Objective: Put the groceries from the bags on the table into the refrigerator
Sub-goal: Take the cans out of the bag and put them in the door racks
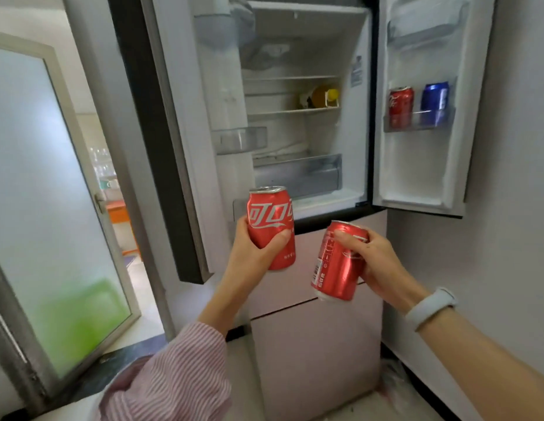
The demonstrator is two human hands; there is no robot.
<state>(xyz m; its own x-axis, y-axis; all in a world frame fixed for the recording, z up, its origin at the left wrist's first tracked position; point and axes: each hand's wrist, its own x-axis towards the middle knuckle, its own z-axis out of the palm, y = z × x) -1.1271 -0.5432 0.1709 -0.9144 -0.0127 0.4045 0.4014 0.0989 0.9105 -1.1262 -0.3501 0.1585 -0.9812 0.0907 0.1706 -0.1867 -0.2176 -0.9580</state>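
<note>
Here, each hand's fingers wrap a red can — upright, tilted.

We're facing the refrigerator, both upper doors open. Right door shelf holds two cans side by side. A bottle lies on a middle shelf inside. Left hand holds a can upright, right hand a tilted can, both before the lower drawers.
</note>
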